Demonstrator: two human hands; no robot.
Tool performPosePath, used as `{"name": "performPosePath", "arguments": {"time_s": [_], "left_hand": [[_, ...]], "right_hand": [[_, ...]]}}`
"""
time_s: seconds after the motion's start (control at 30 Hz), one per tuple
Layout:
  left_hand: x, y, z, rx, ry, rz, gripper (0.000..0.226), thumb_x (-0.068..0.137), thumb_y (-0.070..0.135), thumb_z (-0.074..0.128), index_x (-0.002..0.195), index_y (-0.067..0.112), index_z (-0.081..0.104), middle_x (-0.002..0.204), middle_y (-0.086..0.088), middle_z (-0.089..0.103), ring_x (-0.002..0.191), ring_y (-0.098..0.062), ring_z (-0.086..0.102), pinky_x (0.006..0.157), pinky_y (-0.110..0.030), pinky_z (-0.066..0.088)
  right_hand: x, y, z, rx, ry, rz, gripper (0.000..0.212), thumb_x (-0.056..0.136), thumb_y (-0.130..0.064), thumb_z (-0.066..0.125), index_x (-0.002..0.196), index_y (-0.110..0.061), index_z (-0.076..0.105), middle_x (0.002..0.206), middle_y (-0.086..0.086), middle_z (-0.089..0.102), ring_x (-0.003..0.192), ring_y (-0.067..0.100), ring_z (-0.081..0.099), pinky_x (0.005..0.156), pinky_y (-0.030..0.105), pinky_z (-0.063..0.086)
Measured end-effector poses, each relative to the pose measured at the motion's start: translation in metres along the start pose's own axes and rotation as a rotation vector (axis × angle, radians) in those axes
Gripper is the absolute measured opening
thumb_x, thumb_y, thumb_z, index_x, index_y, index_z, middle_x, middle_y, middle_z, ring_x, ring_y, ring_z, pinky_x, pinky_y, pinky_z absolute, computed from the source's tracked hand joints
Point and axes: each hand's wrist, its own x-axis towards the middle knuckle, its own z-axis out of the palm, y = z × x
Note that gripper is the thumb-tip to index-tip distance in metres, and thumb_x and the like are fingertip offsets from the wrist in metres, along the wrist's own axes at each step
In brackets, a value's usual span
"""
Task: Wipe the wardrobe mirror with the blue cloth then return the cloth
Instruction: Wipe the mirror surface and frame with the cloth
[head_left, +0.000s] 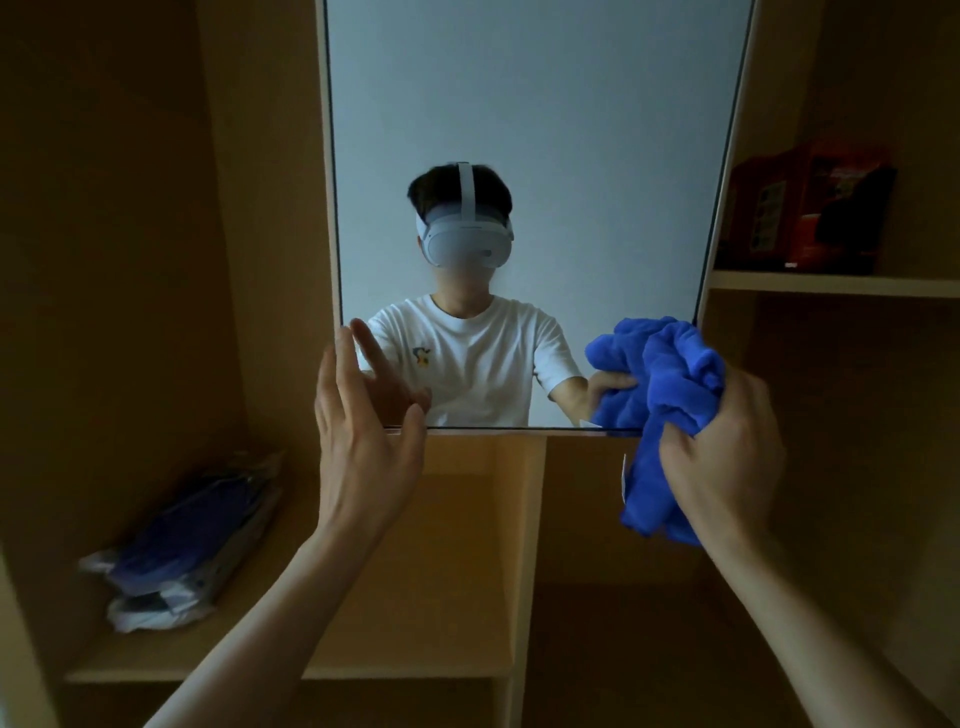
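One bunched, bright-blue cloth (660, 384)

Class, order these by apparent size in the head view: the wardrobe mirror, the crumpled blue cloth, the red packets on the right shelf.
1. wardrobe mirror, clearly largest.
2. crumpled blue cloth and red packets: alike; the cloth is nearer the camera, so unranked.

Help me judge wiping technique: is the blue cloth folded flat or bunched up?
Bunched up. The blue cloth is crumpled in loose folds, gripped by the right hand, one end hanging below.
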Motion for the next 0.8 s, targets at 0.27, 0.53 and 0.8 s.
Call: {"name": "performPosePath", "arguments": {"time_s": [0.27,0.53,0.8], "left_hand": [[-0.005,-0.015,-0.006,0.000,-0.060,-0.068,0.095,0.093,0.019,0.066,0.163,0.028,0.002,0.157,0.001,0.030,0.122,0.004,0.032,0.090,-0.022,0.039],[-0.002,-0.019,-0.020,-0.250,-0.081,-0.157,0.077,0.086,0.035,0.044,0.160,0.035,0.022,0.132,0.033,0.039,0.113,0.030,0.037,0.083,-0.004,0.036],[0.006,-0.018,-0.031,-0.499,-0.101,-0.274,0.064,0.095,0.048,0.032,0.156,0.029,0.038,0.154,0.012,0.046,0.137,0.002,0.045,0.119,-0.032,0.035]], "right_hand": [[-0.017,-0.014,0.022,0.076,0.068,0.077,0.037,0.082,-0.029,0.061,0.114,-0.019,0.046,0.102,0.006,0.056,0.080,0.020,0.059,0.065,0.027,0.046],[-0.032,-0.083,0.048,0.167,-0.004,-0.008,0.033,0.085,-0.017,0.062,0.110,0.005,0.060,0.097,0.017,0.059,0.085,0.029,0.062,0.069,0.038,0.050],[-0.060,-0.160,0.079,0.076,-0.134,-0.241,0.053,0.068,-0.010,0.081,0.117,-0.001,0.061,0.097,0.011,0.060,0.083,0.024,0.060,0.063,0.018,0.036]]}}
